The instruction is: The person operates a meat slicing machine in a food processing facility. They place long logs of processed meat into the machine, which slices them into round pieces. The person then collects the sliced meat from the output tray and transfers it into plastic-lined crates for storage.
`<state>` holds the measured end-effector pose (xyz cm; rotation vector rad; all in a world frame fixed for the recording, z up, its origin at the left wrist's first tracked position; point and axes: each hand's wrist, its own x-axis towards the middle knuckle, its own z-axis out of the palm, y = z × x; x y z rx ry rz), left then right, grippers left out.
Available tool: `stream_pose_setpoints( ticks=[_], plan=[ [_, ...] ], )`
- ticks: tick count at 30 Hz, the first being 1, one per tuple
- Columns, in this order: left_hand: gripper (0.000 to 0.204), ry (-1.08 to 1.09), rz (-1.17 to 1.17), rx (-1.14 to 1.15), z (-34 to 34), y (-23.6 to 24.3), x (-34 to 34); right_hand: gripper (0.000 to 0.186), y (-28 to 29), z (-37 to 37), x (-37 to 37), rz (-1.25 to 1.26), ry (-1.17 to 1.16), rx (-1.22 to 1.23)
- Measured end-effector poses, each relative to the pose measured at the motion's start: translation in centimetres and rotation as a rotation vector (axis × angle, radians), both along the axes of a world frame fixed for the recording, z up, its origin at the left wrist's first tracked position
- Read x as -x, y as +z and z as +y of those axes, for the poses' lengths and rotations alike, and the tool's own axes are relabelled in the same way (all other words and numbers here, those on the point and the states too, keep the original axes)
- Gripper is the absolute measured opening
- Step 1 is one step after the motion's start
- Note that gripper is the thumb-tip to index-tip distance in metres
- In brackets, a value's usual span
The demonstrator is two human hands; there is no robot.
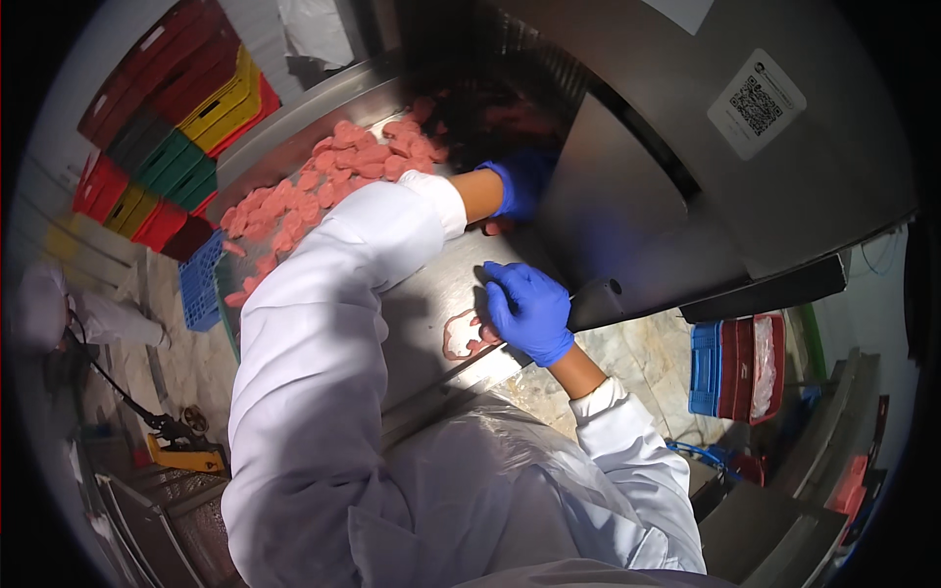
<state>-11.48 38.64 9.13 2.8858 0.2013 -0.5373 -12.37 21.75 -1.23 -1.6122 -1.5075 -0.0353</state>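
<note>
My left hand [524, 186], in a blue glove, reaches into the dark opening beneath the steel machine [627, 196]. Its fingers are lost in shadow, so what they touch is hidden. A small pink piece [497, 226] lies just below that wrist. My right hand [532, 312], also gloved in blue, is low over the near edge of the steel table [417, 343]. Its thumb and forefinger are bent but apart, with no object visible between them. Beside the thumb are pink scraps [480, 343] around a wet, shiny patch. Many flat, pink, raw-meat-like pieces [343, 167] are heaped farther left.
Stacked coloured crates [181, 118] stand at the far left, near a blue crate [201, 282]. Blue and dark red crates [735, 367] sit on the floor at right. A yellow-based pallet jack [186, 456] and a white-clad person [103, 309] are at left.
</note>
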Motion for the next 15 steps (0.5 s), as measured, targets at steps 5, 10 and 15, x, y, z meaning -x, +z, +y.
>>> stream_pose_setpoints(
  ticks=[5, 10, 15],
  plan=[
    [0.034, -0.327, -0.346, -0.24, 2.3, -9.6, 7.8, 0.018, -0.1, 0.2, 0.1, 0.01, 0.072, -0.061],
    [0.032, -0.115, -0.414, -0.064, -0.1, -9.4, 18.5, 0.016, 0.4, 0.0, 0.8, 0.002, 0.136, -0.026],
    [0.029, -0.003, -0.607, 0.007, -1.4, -11.1, 28.8, 0.018, -0.5, -0.5, 1.1, 0.014, 0.125, 0.05]
  ],
)
